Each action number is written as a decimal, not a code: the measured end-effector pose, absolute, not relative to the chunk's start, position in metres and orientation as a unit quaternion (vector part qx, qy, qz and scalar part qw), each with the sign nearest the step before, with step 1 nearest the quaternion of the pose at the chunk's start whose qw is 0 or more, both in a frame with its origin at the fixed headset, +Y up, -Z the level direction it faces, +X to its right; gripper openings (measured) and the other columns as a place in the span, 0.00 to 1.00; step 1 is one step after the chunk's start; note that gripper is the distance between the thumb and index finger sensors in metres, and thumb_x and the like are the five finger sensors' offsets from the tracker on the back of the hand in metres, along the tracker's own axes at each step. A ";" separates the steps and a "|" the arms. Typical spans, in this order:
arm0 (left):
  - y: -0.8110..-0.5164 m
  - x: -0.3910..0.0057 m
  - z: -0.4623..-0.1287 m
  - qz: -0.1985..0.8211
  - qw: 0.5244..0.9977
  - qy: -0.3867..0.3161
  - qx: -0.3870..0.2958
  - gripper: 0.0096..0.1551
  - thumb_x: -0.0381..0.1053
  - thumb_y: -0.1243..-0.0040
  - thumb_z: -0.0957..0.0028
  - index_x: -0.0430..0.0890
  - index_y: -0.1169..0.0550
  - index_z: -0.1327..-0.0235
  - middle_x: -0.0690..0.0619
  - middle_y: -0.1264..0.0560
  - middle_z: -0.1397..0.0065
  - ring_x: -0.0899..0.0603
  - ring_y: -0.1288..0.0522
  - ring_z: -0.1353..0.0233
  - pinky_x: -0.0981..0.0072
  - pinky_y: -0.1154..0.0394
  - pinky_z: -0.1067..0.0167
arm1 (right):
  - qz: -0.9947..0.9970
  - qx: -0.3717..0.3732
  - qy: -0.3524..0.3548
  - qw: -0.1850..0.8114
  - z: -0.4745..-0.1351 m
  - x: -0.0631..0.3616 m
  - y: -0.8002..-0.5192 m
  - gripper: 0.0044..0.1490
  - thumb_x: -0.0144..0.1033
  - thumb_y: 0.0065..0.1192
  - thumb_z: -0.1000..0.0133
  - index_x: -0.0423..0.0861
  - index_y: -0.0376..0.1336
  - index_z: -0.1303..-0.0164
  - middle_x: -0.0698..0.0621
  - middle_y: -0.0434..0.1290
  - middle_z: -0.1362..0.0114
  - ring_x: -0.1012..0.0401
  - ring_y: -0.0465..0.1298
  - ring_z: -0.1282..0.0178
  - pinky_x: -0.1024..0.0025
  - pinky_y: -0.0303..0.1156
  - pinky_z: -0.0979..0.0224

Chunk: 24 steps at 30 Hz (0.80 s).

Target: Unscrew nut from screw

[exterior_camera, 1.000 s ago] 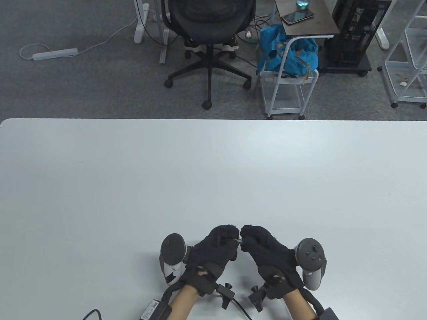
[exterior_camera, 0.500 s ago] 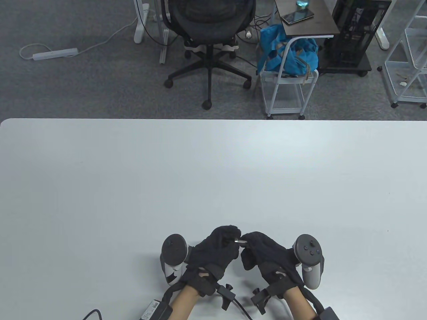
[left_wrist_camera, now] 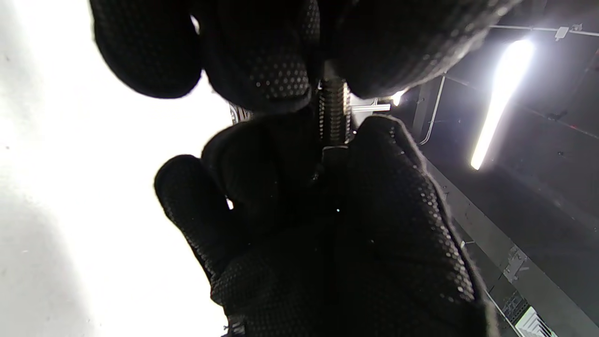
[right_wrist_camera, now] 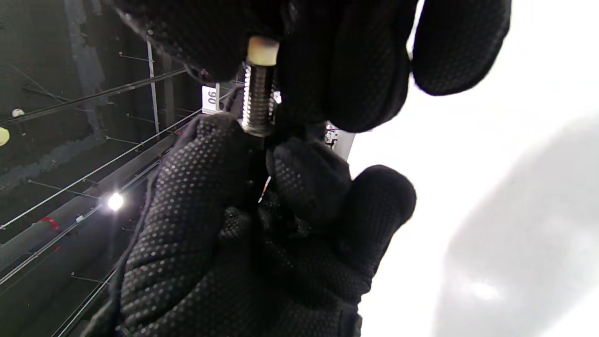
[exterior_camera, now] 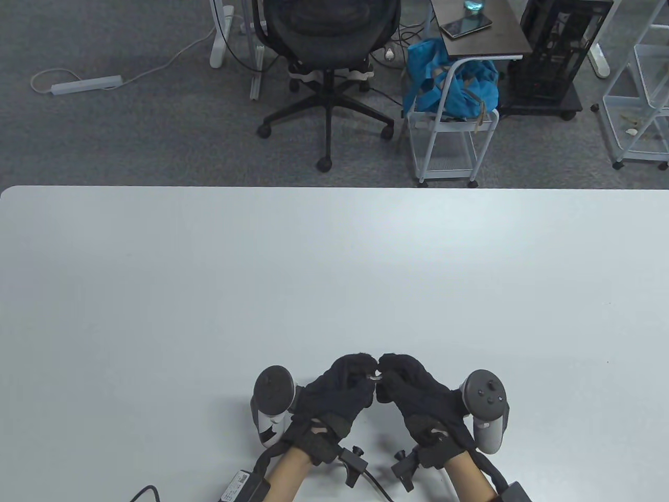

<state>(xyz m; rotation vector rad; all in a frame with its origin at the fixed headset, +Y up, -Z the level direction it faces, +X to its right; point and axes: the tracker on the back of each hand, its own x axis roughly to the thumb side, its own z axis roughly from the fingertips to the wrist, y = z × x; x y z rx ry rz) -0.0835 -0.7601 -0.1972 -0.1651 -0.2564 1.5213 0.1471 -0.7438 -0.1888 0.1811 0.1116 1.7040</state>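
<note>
both gloved hands meet just above the tabletop near its near edge. the left hand pinches one end of the screw, the right hand pinches the other end; the nut sits at its fingertips.

I have my left hand and right hand knuckle to knuckle low over the near desk edge, fingers curled inward, fingertips meeting.

Beyond the white desk, a black office chair stands left of a white cart holding a blue bag.
</note>
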 end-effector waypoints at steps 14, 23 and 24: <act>-0.759 -0.085 -0.197 0.695 0.708 -0.107 -0.069 0.27 0.54 0.33 0.48 0.49 0.22 0.35 0.41 0.20 0.40 0.47 0.16 0.58 0.43 0.19 0.49 | 0.756 0.100 0.028 0.647 -0.189 0.147 -0.740 0.32 0.42 0.65 0.41 0.46 0.63 0.26 0.43 0.74 0.32 0.45 0.77 0.39 0.39 0.71 0.33; -0.756 -0.083 -0.198 0.686 0.713 -0.131 -0.062 0.26 0.48 0.31 0.48 0.52 0.22 0.36 0.40 0.23 0.35 0.46 0.17 0.53 0.42 0.21 0.45 | 0.746 0.020 0.119 0.655 -0.189 0.153 -0.757 0.47 0.60 0.47 0.38 0.30 0.66 0.33 0.38 0.83 0.48 0.42 0.83 0.56 0.38 0.75 0.47; -0.756 -0.083 -0.198 0.684 0.714 -0.133 -0.062 0.25 0.48 0.30 0.48 0.52 0.21 0.36 0.40 0.23 0.35 0.46 0.17 0.53 0.42 0.21 0.45 | 0.749 0.022 0.122 0.651 -0.189 0.153 -0.757 0.45 0.59 0.47 0.37 0.30 0.68 0.36 0.41 0.84 0.52 0.44 0.84 0.60 0.39 0.77 0.49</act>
